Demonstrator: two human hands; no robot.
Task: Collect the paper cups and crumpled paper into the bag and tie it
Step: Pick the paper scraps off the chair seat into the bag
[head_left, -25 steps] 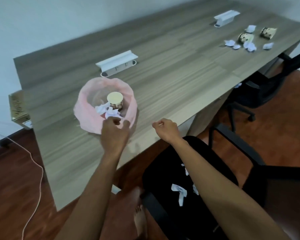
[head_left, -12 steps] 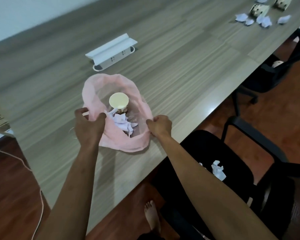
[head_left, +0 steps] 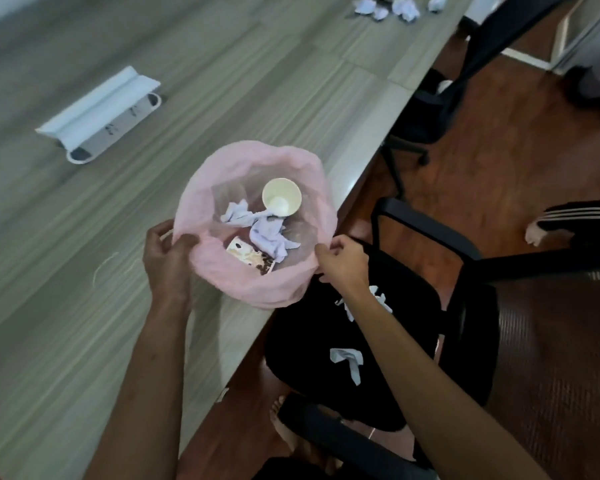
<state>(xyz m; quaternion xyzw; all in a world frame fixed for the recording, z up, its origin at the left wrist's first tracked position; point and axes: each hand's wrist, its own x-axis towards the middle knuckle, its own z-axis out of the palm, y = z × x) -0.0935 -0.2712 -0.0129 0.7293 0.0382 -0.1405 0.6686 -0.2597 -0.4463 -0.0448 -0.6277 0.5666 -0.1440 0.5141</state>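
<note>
A pink plastic bag (head_left: 257, 289) hangs open at the table's front edge, partly over the black chair. My left hand (head_left: 168, 256) pinches its left rim and my right hand (head_left: 342, 263) pinches its right rim. Inside lie an upright cream paper cup (head_left: 281, 201), a second cup on its side (head_left: 252, 259) and crumpled white paper (head_left: 262, 230). More crumpled paper (head_left: 404, 8) lies on the table at the far top. Further paper scraps (head_left: 349, 362) rest on the chair seat.
The wooden table (head_left: 84, 306) carries a white socket box (head_left: 101, 110) at the upper left. A black office chair (head_left: 430, 341) stands below the bag, another chair (head_left: 440, 98) farther right. Another person's foot (head_left: 548, 233) is on the floor at right.
Both hands have taken the bag's rim and drawn it right toward the table edge, over the chair. The view has tilted down.
</note>
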